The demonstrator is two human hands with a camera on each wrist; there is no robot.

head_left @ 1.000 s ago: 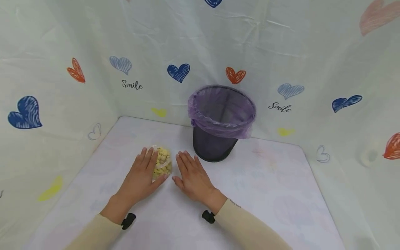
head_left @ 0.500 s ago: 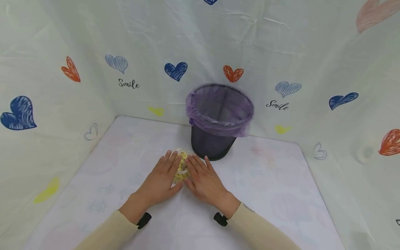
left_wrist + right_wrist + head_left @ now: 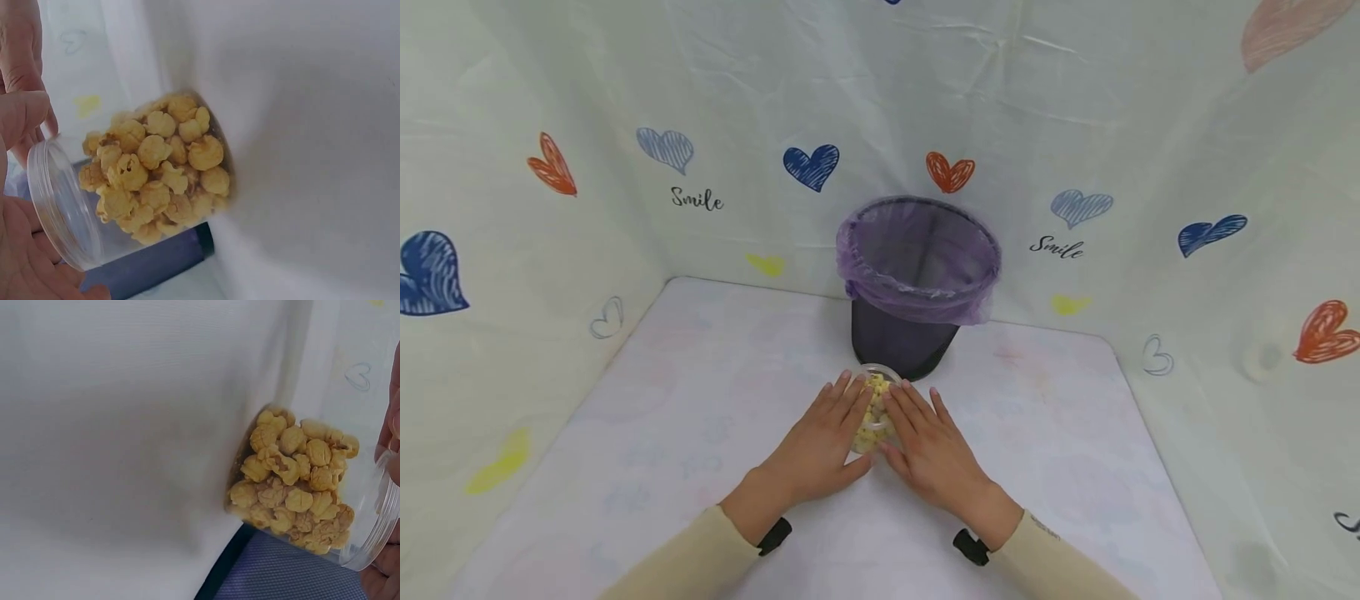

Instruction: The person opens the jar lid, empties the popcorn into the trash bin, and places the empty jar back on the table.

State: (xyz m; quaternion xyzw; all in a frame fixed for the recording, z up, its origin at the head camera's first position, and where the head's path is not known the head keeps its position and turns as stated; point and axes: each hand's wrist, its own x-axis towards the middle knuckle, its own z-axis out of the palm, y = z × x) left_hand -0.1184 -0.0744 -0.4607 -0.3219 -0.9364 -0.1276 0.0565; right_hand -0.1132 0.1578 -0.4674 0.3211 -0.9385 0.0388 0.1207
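Observation:
A clear plastic jar of popcorn (image 3: 877,410) stands on the white table in front of the bin, between my two hands. My left hand (image 3: 820,443) lies along the jar's left side with its fingers straight, and my right hand (image 3: 937,446) does the same on the right. In the left wrist view, fingers lie at the ridged upper rim of the popcorn jar (image 3: 150,172). Caramel-coloured popcorn fills most of it in the right wrist view, where the right hand (image 3: 384,575) shows only at the edge. From above, the hands hide the jar's sides.
Just behind the jar stands a dark waste bin (image 3: 895,337) with a purple liner bag (image 3: 917,307) folded over its rim. A white tabletop (image 3: 1060,433) extends around the hands. Pale sheeting with printed hearts (image 3: 811,168) hangs at the back and sides.
The left hand has moved right with the jar, bringing it in front of the bin. The right hand, apart from it at first, now lies against its right side.

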